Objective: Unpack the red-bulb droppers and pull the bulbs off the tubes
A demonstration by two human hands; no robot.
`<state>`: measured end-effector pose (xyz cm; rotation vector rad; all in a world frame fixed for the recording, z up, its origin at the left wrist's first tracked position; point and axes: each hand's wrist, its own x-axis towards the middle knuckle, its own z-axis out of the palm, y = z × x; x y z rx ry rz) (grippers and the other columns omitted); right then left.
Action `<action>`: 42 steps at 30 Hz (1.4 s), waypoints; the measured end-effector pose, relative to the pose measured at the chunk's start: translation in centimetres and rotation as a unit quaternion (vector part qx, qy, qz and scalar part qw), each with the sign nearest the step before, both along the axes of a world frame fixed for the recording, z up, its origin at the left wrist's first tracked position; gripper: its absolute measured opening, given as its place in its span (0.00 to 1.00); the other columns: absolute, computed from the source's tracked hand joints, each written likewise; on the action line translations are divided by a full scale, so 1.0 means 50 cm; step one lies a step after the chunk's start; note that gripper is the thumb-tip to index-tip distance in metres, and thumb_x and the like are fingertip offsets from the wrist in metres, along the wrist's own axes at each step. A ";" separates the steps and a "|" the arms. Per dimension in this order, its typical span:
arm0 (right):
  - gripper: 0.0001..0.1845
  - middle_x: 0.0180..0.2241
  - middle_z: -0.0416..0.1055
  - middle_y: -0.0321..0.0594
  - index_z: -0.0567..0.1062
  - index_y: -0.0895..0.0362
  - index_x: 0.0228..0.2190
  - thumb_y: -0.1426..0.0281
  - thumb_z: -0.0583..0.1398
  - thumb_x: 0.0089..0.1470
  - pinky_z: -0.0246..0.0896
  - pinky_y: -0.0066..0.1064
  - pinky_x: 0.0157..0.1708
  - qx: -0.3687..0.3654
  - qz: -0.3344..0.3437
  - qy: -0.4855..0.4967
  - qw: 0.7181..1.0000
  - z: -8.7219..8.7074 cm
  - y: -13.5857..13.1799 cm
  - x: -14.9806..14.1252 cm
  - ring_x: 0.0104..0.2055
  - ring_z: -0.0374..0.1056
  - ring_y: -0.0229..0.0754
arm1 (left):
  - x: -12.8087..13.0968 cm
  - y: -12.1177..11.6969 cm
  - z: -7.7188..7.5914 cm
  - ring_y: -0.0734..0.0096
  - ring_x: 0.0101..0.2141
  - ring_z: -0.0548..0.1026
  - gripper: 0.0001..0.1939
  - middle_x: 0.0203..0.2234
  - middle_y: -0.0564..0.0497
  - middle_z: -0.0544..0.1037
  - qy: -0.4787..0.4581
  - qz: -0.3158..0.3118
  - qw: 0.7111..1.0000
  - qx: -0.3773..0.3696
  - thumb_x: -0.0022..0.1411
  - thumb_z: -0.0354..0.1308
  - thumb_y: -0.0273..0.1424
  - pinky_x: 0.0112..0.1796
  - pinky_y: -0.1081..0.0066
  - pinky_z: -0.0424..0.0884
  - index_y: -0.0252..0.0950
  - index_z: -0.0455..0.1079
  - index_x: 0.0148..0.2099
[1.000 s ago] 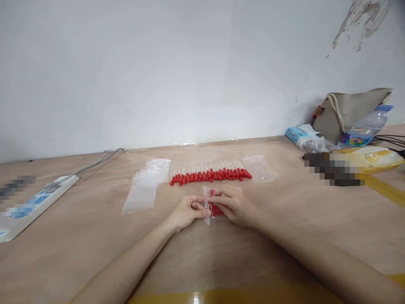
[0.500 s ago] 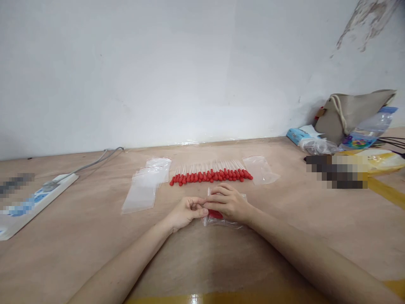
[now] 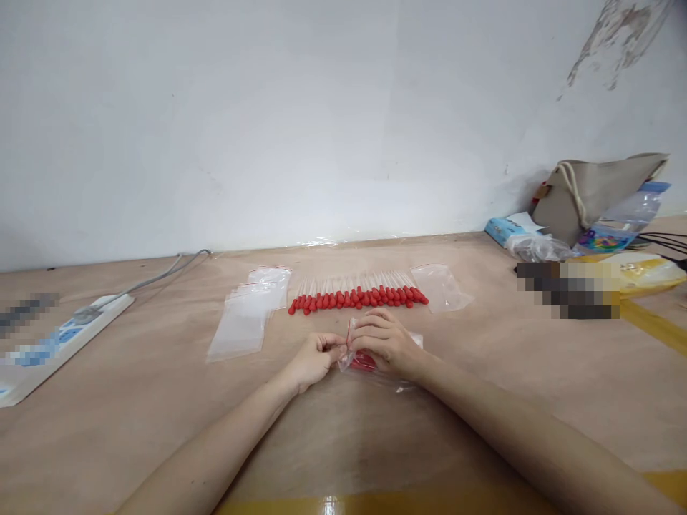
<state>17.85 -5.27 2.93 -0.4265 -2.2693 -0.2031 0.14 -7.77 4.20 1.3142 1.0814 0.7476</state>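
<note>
Both hands meet at the middle of the wooden table [image 3: 134, 400] over a small clear zip bag [image 3: 358, 363] with red-bulbed droppers inside. My left hand [image 3: 314, 359] pinches the bag's left edge. My right hand [image 3: 383, 343] is closed over the top of the bag and covers most of it. Just beyond my hands lies a row of several droppers [image 3: 357, 295] with red bulbs and clear stems.
A stack of empty clear bags [image 3: 247, 315] lies left of the dropper row and one more bag [image 3: 440, 286] at its right end. A white power strip [image 3: 59, 343] with cable sits far left. A grey drawstring bag [image 3: 595, 189], tissue pack and bottle crowd the right back.
My right hand has slid left over the bag and covers more of it. The bag has tilted flatter, its mouth toward my left hand.
</note>
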 end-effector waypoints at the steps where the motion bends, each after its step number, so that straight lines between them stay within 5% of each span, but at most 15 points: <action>1: 0.10 0.33 0.74 0.32 0.72 0.53 0.31 0.75 0.52 0.55 0.52 0.36 0.47 -0.013 0.001 0.000 1.000 0.003 -0.001 0.002 0.41 0.64 0.36 | 0.001 0.001 -0.003 0.77 0.22 0.65 0.13 0.19 0.53 0.72 0.011 0.002 1.000 0.005 0.47 0.60 0.37 0.27 0.75 0.61 0.30 0.71 0.28; 6: 0.13 0.38 0.72 0.36 0.74 0.52 0.32 0.75 0.50 0.55 0.54 0.35 0.44 -0.077 0.018 -0.009 0.997 0.004 0.007 0.016 0.43 0.63 0.38 | -0.004 0.005 -0.020 0.79 0.20 0.63 0.10 0.19 0.57 0.67 0.139 0.056 0.975 0.161 0.51 0.53 0.27 0.23 0.78 0.59 0.32 0.66 0.38; 10: 0.13 0.42 0.69 0.40 0.72 0.52 0.40 0.73 0.51 0.55 0.54 0.35 0.43 -0.156 0.000 -0.020 0.988 0.003 0.005 0.027 0.43 0.62 0.39 | -0.020 0.008 -0.029 0.79 0.23 0.64 0.06 0.21 0.57 0.67 0.202 -0.009 0.936 0.287 0.52 0.50 0.23 0.25 0.78 0.59 0.34 0.66 0.34; 13: 0.12 0.38 0.70 0.41 0.71 0.54 0.40 0.68 0.54 0.53 0.54 0.33 0.39 -0.211 -0.055 -0.027 0.975 0.016 -0.019 0.041 0.39 0.62 0.40 | -0.027 0.011 -0.032 0.77 0.25 0.66 0.11 0.24 0.54 0.68 0.257 -0.028 0.911 0.321 0.53 0.48 0.22 0.27 0.77 0.61 0.35 0.71 0.34; 18: 0.15 0.26 0.69 0.34 0.69 0.56 0.26 0.56 0.61 0.43 0.47 0.31 0.34 -0.290 -0.097 -0.122 0.944 0.035 -0.072 0.076 0.28 0.61 0.35 | -0.025 0.011 -0.029 0.72 0.34 0.67 0.14 0.31 0.50 0.68 0.284 -0.024 0.874 0.394 0.53 0.50 0.20 0.34 0.72 0.64 0.37 0.74 0.36; 25: 0.09 0.30 0.69 0.37 0.70 0.55 0.29 0.63 0.57 0.49 0.44 0.31 0.35 -0.262 -0.144 -0.126 0.946 0.014 -0.079 0.099 0.33 0.62 0.37 | -0.039 0.014 -0.026 0.70 0.40 0.67 0.11 0.38 0.49 0.70 0.268 -0.138 0.844 0.444 0.60 0.51 0.31 0.42 0.68 0.62 0.42 0.71 0.44; 29: 0.07 0.30 0.69 0.37 0.71 0.55 0.30 0.65 0.57 0.51 0.46 0.31 0.36 -0.244 -0.182 -0.105 0.947 0.001 -0.065 0.106 0.35 0.63 0.38 | -0.039 0.010 -0.026 0.67 0.39 0.68 0.12 0.37 0.50 0.73 0.309 -0.125 0.829 0.450 0.57 0.55 0.38 0.41 0.66 0.58 0.41 0.71 0.43; 36: 0.06 0.30 0.67 0.39 0.71 0.56 0.30 0.65 0.58 0.50 0.54 0.31 0.34 -0.272 -0.169 -0.036 0.947 -0.023 -0.050 0.104 0.35 0.62 0.39 | -0.019 0.003 -0.021 0.69 0.34 0.70 0.11 0.32 0.51 0.75 0.308 -0.055 0.864 0.394 0.56 0.55 0.39 0.41 0.67 0.59 0.39 0.72 0.35; 42: 0.07 0.32 0.67 0.38 0.71 0.55 0.32 0.67 0.60 0.48 0.57 0.31 0.36 -0.349 -0.114 -0.035 0.929 -0.012 -0.044 0.111 0.35 0.62 0.38 | -0.023 0.008 -0.022 0.69 0.37 0.70 0.11 0.37 0.48 0.73 0.236 -0.088 0.902 0.351 0.57 0.55 0.32 0.39 0.70 0.64 0.38 0.71 0.43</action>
